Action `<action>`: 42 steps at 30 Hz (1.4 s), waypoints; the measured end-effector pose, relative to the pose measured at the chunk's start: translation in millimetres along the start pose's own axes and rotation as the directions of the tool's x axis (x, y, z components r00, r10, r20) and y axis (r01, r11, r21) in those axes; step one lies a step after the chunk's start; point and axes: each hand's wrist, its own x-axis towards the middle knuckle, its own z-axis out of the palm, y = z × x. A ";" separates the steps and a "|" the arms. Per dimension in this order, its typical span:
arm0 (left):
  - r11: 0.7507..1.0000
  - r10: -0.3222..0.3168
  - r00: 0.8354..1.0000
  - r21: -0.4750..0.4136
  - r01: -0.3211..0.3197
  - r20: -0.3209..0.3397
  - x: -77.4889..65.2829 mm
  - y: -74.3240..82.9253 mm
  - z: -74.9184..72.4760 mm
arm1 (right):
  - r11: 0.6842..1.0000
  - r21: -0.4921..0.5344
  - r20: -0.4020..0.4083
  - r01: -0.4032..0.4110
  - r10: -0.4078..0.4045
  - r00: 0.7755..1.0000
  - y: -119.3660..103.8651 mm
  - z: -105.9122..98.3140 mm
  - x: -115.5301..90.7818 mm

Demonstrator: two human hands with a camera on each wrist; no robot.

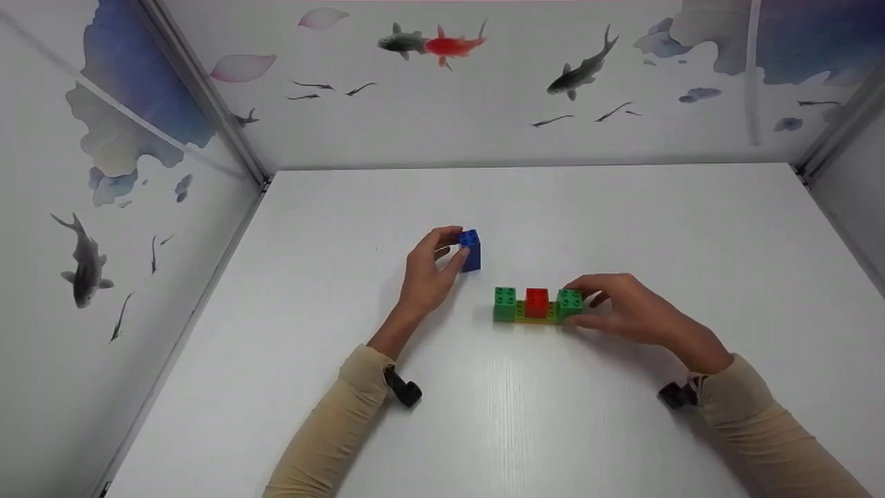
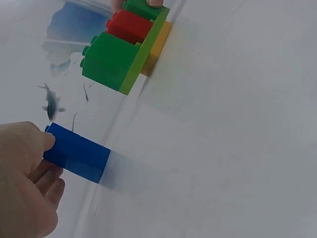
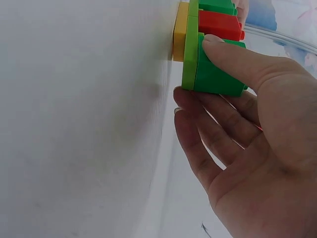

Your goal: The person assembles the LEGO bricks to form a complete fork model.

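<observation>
My left hand (image 1: pixel 429 273) pinches a tall blue toy brick (image 1: pixel 471 254) near its studded top, thumb on one side and fingers on the other. The brick stands upright on the table, a faint seam across its side (image 2: pixel 74 152). Closer to me and to the right is a built row of toy bricks. Its light green base (image 2: pixel 133 69) sits on a yellow brick (image 2: pixel 157 49) and bears a green brick (image 1: pixel 505 306), a red brick (image 1: pixel 537 302) and another green brick (image 1: pixel 570 300). My right hand (image 1: pixel 632 311) grips that right-end green brick between thumb and fingers.
The white table (image 1: pixel 346 207) is bounded by a back wall (image 1: pixel 484 131) and a left wall (image 1: pixel 41 373), both printed with fish. At the right stands another pale wall panel (image 1: pixel 857 159). A black wrist device (image 1: pixel 404 389) sits at each cuff.
</observation>
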 end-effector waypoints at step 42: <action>0.984 0.107 0.975 -0.163 -0.075 0.193 -21.7 20.3 25.9 | 0.995 0.047 -0.264 0.084 -0.069 0.962 -15.8 -26.2 -8.6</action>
